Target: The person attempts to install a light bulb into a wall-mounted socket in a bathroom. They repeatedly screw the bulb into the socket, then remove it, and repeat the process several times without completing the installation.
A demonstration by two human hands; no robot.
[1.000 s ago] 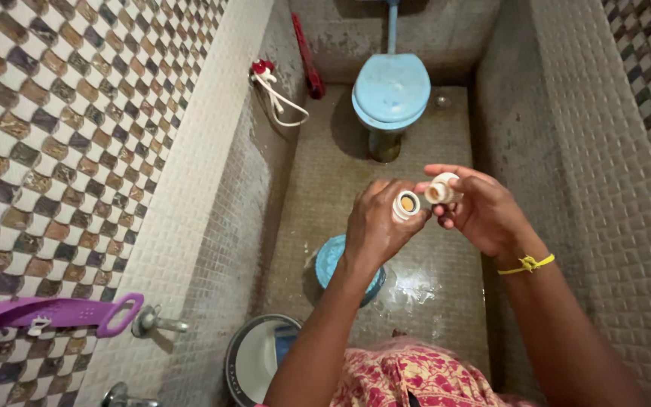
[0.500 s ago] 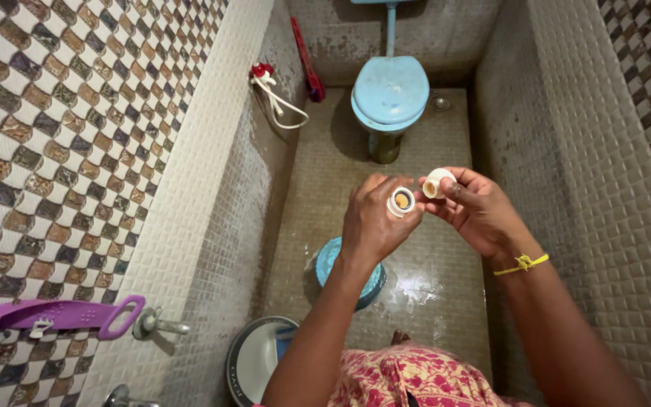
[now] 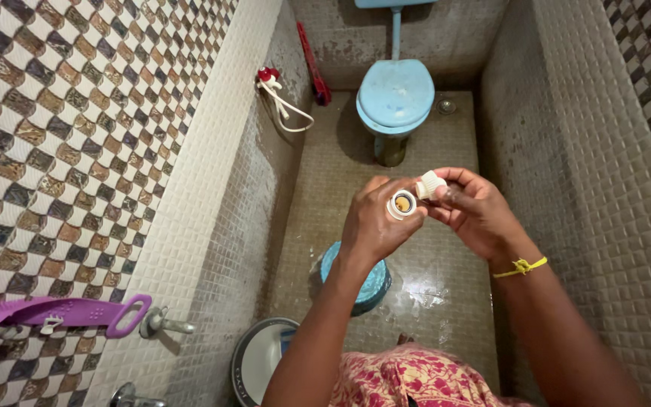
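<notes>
Tilted closer now, the right hand's (image 3: 476, 211) ribbed white cap (image 3: 431, 185) nears the left hand's (image 3: 374, 226) pinched round bottle mouth (image 3: 402, 203).

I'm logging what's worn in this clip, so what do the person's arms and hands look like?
Both forearms are bare, no sleeves or gloves. The right hand has a yellow knotted thread around its wrist; the left hand shows no band or ring.

Single view only: your head camera, tilted steeply down and forward along the narrow tiled stall. Your hands sit close, mid-frame; the blue toilet (image 3: 395, 92) lies far at top, the floor (image 3: 431, 256) beneath (no second view to overlap).
</notes>
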